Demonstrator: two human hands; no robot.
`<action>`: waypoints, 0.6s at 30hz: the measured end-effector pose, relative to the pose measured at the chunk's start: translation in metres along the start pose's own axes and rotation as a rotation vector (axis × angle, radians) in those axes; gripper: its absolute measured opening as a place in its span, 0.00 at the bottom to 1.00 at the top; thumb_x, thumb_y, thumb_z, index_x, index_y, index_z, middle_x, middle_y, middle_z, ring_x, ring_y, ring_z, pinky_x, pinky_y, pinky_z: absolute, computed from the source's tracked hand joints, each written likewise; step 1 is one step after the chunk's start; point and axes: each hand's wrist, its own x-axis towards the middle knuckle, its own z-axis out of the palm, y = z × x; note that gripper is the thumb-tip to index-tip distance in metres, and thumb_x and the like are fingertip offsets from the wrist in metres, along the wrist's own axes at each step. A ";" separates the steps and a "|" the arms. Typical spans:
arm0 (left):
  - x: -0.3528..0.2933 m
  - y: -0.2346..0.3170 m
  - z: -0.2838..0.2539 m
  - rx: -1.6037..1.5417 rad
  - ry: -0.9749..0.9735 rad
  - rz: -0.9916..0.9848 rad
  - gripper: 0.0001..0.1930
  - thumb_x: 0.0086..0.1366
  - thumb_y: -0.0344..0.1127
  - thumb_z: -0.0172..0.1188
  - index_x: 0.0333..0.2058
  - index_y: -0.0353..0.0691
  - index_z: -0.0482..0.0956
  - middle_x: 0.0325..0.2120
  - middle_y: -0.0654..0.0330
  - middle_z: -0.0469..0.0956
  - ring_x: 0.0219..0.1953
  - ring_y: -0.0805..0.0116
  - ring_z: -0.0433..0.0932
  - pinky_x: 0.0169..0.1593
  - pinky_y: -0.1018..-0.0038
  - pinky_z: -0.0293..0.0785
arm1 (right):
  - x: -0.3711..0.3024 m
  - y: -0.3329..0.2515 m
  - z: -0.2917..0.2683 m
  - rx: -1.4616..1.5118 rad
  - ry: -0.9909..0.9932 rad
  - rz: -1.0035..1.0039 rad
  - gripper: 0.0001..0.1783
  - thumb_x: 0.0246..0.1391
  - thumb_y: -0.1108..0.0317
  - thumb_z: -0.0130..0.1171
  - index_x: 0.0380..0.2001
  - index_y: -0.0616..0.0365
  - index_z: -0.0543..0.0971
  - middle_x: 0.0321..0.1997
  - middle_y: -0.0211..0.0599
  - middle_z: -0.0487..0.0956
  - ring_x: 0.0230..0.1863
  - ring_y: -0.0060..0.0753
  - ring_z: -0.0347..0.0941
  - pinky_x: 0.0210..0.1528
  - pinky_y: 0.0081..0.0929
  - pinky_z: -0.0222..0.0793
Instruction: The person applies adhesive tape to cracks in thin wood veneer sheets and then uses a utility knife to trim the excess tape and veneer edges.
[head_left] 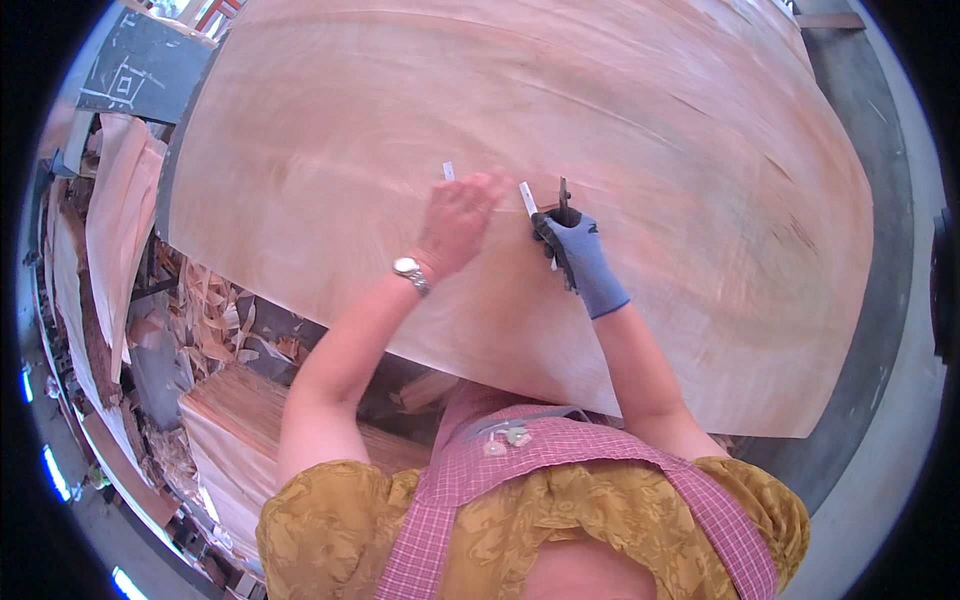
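A broad sheet of pale pinkish wood veneer lies under both hands. My left hand, bare and with a silver watch on its wrist, is over the sheet's middle. Its fingers bend toward the right and are smeared by motion, so their grip is unclear. A short white strip shows just beyond its knuckles. My right hand, in a blue glove with dark fingers, is closed round a slim dark hand tool pointing away from me. Another white strip sticks out beside the gloved fingers.
Torn veneer scraps are heaped at the left below the sheet's edge. A wood stack stands near my left side, and long veneer pieces hang farther left. A dark grey surface shows past the sheet's right edge.
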 end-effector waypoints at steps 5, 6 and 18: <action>0.006 0.028 0.022 0.066 -0.042 0.102 0.26 0.60 0.37 0.59 0.58 0.48 0.72 0.61 0.65 0.70 0.60 0.65 0.68 0.60 0.63 0.58 | -0.008 -0.002 0.001 0.044 -0.002 -0.021 0.11 0.56 0.62 0.63 0.31 0.59 0.79 0.23 0.28 0.77 0.19 0.18 0.70 0.20 0.19 0.66; 0.005 0.026 0.027 0.068 -0.038 0.103 0.26 0.60 0.37 0.59 0.58 0.48 0.73 0.61 0.66 0.70 0.60 0.65 0.68 0.61 0.63 0.58 | -0.010 -0.001 0.000 0.034 0.009 -0.035 0.11 0.56 0.62 0.63 0.30 0.59 0.79 0.22 0.27 0.77 0.19 0.18 0.70 0.20 0.19 0.66; 0.007 0.013 0.014 0.103 -0.233 0.136 0.30 0.56 0.46 0.61 0.61 0.63 0.72 0.67 0.60 0.60 0.67 0.56 0.57 0.67 0.56 0.48 | -0.014 0.040 0.002 -0.455 0.210 -0.327 0.10 0.58 0.62 0.58 0.32 0.59 0.75 0.25 0.44 0.80 0.24 0.38 0.78 0.26 0.37 0.73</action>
